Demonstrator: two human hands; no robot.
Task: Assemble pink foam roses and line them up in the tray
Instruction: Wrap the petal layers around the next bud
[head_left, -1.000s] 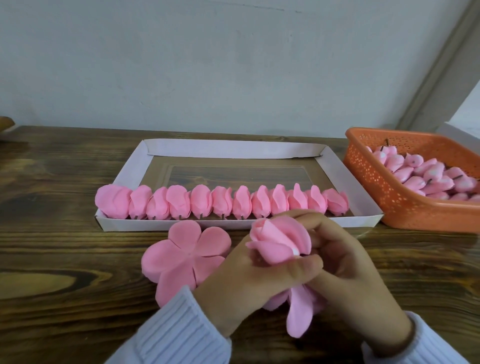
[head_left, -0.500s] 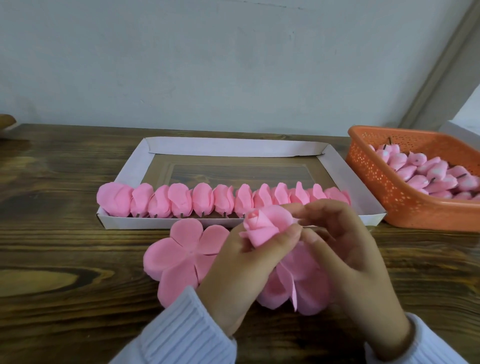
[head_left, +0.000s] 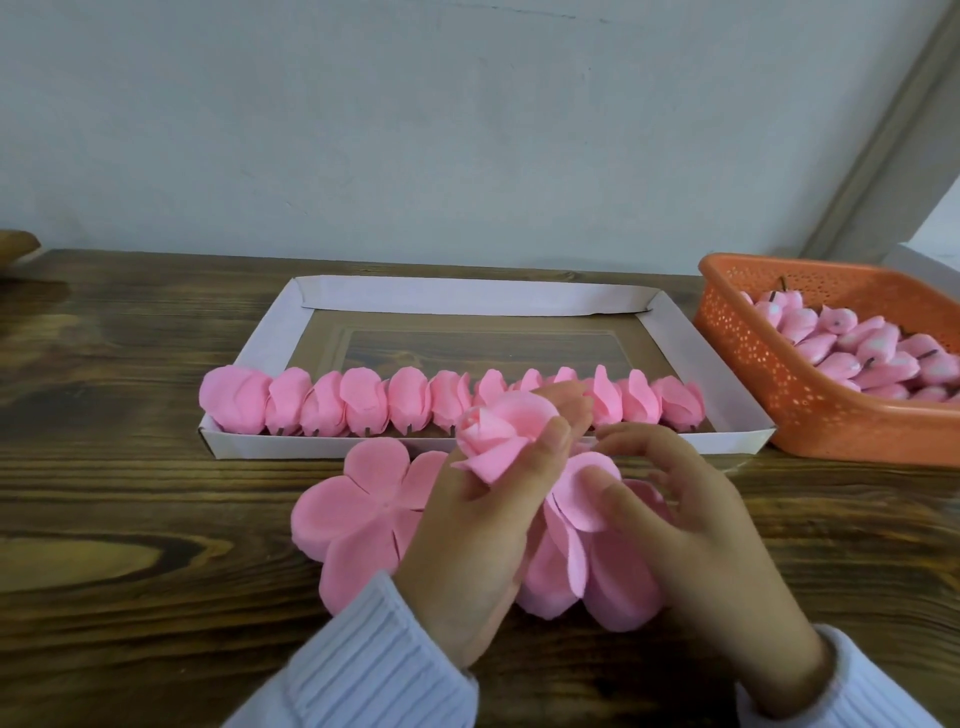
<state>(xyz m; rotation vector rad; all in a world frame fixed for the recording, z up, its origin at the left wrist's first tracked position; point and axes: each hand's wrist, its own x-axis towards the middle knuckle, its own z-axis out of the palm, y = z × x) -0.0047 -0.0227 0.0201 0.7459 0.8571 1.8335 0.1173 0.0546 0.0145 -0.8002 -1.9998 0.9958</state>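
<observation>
My left hand (head_left: 483, 519) grips a half-wrapped pink foam rose (head_left: 493, 434), thumb and fingers curled round its bud. The rose's loose outer petals (head_left: 576, 561) hang spread below the bud. My right hand (head_left: 680, 525) sits to the right of them with fingers loosely bent, a fingertip touching one petal. A white cardboard tray (head_left: 467, 296) lies beyond my hands, and a row of several finished roses (head_left: 363, 402) lines its near edge. A flat pink petal cutout (head_left: 358, 514) lies on the table left of my left hand.
An orange perforated basket (head_left: 789, 384) at the right holds several pink rose buds (head_left: 872, 353) on dark stems. The dark wooden table (head_left: 130, 519) runs back to a pale wall. The tray's back half shows bare bottom.
The outer petals, earlier bunched under my hands, now hang spread open. My right hand has drawn back from the bud to the petals' right side. My left hand still holds the bud.
</observation>
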